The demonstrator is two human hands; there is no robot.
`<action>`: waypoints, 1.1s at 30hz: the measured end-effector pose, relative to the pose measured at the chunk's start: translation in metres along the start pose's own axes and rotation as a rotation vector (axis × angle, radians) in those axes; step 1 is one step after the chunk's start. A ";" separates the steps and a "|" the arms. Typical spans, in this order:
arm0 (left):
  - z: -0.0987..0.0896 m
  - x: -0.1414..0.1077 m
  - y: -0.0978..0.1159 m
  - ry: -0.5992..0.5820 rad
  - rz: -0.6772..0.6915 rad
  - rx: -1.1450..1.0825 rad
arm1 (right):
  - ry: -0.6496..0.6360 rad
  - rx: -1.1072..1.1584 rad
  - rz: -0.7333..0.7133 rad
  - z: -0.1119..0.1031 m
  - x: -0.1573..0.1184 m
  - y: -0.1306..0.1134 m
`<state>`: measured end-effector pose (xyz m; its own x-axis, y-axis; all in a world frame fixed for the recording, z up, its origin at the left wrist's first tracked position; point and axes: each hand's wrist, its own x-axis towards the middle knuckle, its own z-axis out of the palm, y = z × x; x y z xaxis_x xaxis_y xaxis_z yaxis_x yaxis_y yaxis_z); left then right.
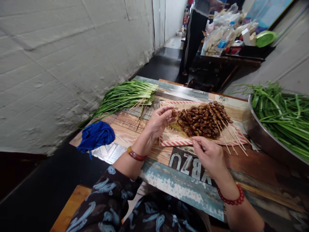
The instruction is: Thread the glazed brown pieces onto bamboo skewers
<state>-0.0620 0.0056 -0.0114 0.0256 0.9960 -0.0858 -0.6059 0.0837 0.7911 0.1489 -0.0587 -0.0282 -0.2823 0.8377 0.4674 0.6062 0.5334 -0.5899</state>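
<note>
My left hand [159,120] pinches a small brown glazed piece [173,112] at the left part of a red-and-white striped tray [166,141]. Beside it lies a heap of glossy brown pieces [199,119]. My right hand [209,153] is closed at the tray's front edge, fingertips pressed together; what it holds is too small to make out. Several loaded skewers [218,111] rest on the heap's right side, their bare sticks [234,138] pointing toward the front right.
Green stalks [127,95] and thin sticks [140,112] lie at the table's back left, near a blue cloth [96,136]. A metal bowl [263,132] of greens stands right. Behind, a person [194,35] stands by a table with bags [224,22] and a bottle [222,42].
</note>
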 end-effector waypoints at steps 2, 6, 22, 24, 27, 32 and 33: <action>0.000 -0.001 0.000 -0.006 -0.017 -0.021 | 0.005 -0.003 -0.002 0.001 -0.001 0.001; 0.001 -0.002 -0.002 -0.014 -0.040 -0.035 | 0.004 0.005 0.018 0.003 -0.001 0.003; 0.004 -0.003 -0.008 -0.022 -0.045 -0.010 | 0.010 -0.049 0.042 0.010 -0.004 -0.002; 0.005 -0.003 -0.009 -0.016 -0.046 -0.005 | 0.009 -0.063 0.038 0.010 -0.004 -0.003; 0.005 -0.004 -0.009 -0.014 -0.051 0.003 | 0.019 -0.085 0.037 0.010 -0.004 -0.004; 0.005 -0.003 -0.011 -0.013 -0.046 0.003 | 0.025 -0.105 0.024 0.012 -0.004 -0.006; 0.005 -0.003 -0.011 -0.014 -0.043 0.003 | 0.027 -0.109 0.019 0.013 -0.004 -0.007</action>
<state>-0.0518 0.0021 -0.0170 0.0625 0.9918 -0.1115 -0.6018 0.1266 0.7885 0.1363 -0.0636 -0.0346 -0.2507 0.8433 0.4755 0.6889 0.5005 -0.5244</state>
